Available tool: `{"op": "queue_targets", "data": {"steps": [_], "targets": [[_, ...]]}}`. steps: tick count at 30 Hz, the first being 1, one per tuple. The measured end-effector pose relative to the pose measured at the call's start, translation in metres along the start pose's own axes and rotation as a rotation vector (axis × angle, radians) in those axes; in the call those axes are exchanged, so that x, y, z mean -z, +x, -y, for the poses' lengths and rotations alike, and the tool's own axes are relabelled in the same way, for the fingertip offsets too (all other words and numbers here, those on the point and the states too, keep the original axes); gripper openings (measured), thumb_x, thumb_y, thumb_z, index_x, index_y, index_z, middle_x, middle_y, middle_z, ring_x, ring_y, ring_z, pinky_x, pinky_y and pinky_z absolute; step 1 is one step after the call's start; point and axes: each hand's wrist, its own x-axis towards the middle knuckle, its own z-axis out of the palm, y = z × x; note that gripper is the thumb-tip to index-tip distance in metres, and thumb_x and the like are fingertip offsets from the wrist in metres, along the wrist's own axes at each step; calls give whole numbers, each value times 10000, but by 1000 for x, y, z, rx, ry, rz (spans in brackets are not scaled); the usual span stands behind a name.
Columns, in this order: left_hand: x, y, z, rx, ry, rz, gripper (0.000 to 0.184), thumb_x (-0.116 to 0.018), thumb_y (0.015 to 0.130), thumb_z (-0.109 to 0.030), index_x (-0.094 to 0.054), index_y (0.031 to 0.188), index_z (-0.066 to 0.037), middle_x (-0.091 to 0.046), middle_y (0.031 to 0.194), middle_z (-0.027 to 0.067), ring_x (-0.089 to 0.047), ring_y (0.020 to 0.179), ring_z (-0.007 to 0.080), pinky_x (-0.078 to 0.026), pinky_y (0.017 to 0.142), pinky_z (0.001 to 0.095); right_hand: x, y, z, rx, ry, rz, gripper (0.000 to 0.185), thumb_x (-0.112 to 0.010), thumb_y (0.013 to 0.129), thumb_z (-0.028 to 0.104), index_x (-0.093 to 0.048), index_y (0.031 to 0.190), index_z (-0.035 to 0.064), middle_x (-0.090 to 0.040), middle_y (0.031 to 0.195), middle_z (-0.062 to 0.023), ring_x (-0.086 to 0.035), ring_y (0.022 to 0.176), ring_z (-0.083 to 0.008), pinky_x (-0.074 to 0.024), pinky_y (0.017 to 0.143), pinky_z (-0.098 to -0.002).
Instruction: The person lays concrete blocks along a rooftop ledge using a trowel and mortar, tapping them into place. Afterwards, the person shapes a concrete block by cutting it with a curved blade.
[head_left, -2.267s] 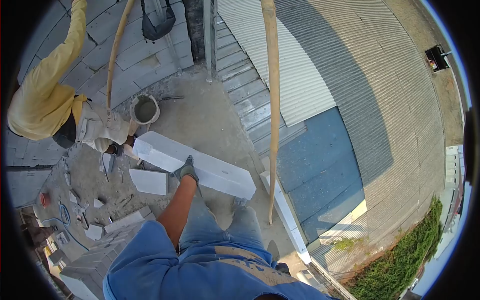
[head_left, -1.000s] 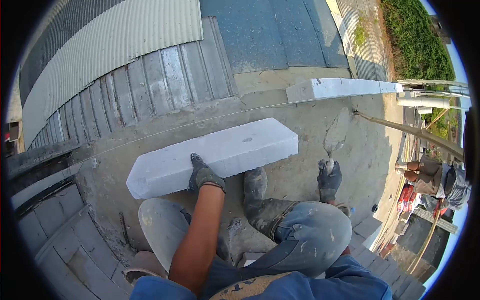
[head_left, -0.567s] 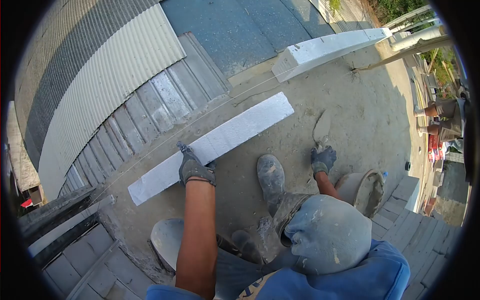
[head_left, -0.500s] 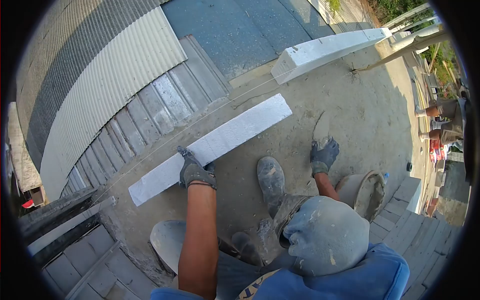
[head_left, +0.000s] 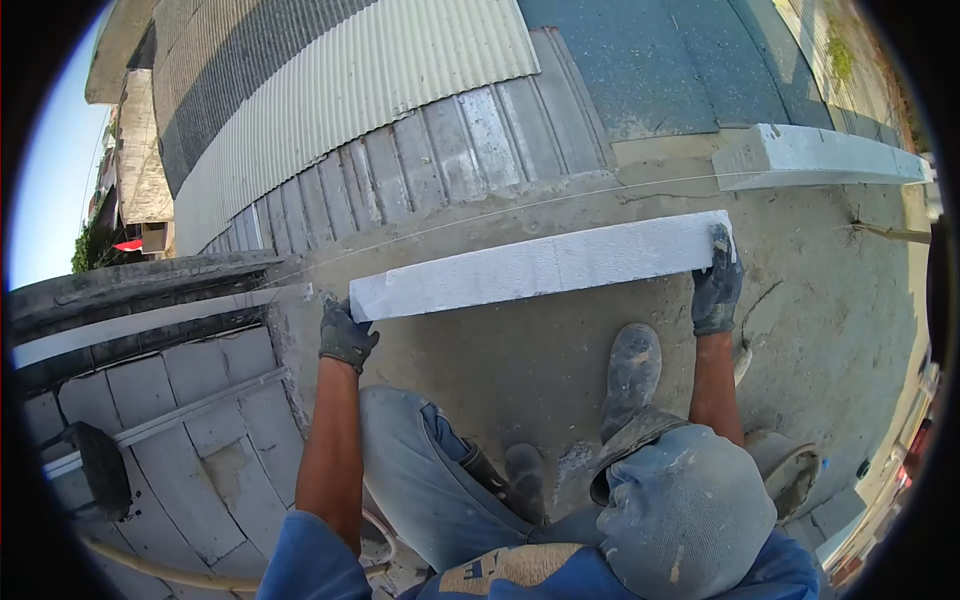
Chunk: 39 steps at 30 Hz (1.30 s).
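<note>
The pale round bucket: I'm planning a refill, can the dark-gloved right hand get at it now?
Probably not while the right hand grips the long white rectangular block, though the bucket looks close.

Concrete slab (head_left: 480, 370): free strip between white block (head_left: 550, 265) and boots (head_left: 633, 370). String (head_left: 520, 211) along far edge, second block (head_left: 820, 157) on that edge's right stretch; bucket (head_left: 768, 455) obstructs beside right knee (head_left: 690, 510).
</note>
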Motion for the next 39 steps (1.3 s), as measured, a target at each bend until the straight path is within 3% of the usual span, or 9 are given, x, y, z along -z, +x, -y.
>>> {"op": "queue_targets", "data": {"steps": [3, 9, 11, 20, 29, 32, 35, 38, 39], "targets": [[-25, 5, 18, 97, 36, 339, 567, -421, 971, -576, -526, 1306, -131, -613, 1225, 72, -554, 1160, 289, -353, 1059, 534, -3, 8, -9, -12, 0, -78, 456, -551, 957, 387, -560, 1305, 93, -561, 1264, -50, -533, 1162, -191, -464, 938, -374], [-53, -32, -4, 45, 7, 279, 494, -378, 1001, -523, -546, 1242, -127, -613, 1234, 91, -608, 1082, 303, -481, 881, 519, -14, 21, -3, -36, -34, -122, 457, -557, 942, 409, -573, 1290, 113, -559, 1254, -51, -534, 1163, -208, -467, 930, -400], [-59, -41, -12, 4, 13, 257, 512, -383, 1005, -524, -554, 1231, -98, -614, 1217, 91, -630, 1023, 268, -543, 804, 419, -18, 22, 2, -17, -33, -118, 446, -591, 932, 371, -590, 1277, 87, -579, 1221, -44, -543, 1139, -185, -476, 912, -374], [-62, -20, -15, -113, -24, 407, 507, -418, 988, -481, -513, 1253, -59, -587, 1239, 147, -579, 1083, 325, -496, 845, 528, -47, 32, 3, 29, -247, -135, 548, -563, 932, 466, -528, 1346, 108, -522, 1285, -100, -523, 1141, -244, -455, 941, -449], [-41, 18, -13, -291, 307, 572, 476, -379, 1011, -371, -466, 1295, 1, -575, 1233, 185, -591, 1040, 336, -530, 841, 470, -34, 43, -5, 1, -284, -150, 496, -504, 985, 377, -468, 1390, 94, -515, 1286, -133, -538, 1162, -267, -492, 911, -424], [-53, 4, -16, -186, 134, 544, 479, -469, 983, -377, -483, 1280, -1, -599, 1210, 173, -601, 1041, 318, -532, 835, 452, -28, 44, -13, 300, -561, -54, 567, -554, 951, 494, -574, 1235, 3, -566, 1004, -144, -568, 936, -232, -539, 792, -382], [-62, -15, -24, -94, 58, 402, 465, -468, 981, -366, -493, 1274, -5, -602, 1220, 169, -600, 1066, 317, -535, 831, 453, -39, 42, -10, 92, -276, -194, 548, -566, 949, 479, -581, 1198, -8, -568, 1011, -126, -554, 932, -206, -526, 762, -351], [-70, -22, -23, -101, 138, 351, 487, -305, 1022, -361, -473, 1306, -2, -553, 1290, 190, -569, 1125, 346, -527, 864, 524, -49, 31, 0, 83, -195, -198, 417, -600, 947, 425, -643, 1056, 25, -510, 791, 5, -453, 705, -82, -387, 589, -246], [-61, -5, -21, -4, 59, 370, 546, -324, 1008, -493, -486, 1343, -94, -576, 1299, 136, -562, 1144, 339, -479, 881, 531, -45, 33, -4, 91, -130, -196, 337, -626, 944, 365, -666, 1008, 36, -459, 719, 63, -379, 628, -43, -313, 542, -223]]}}
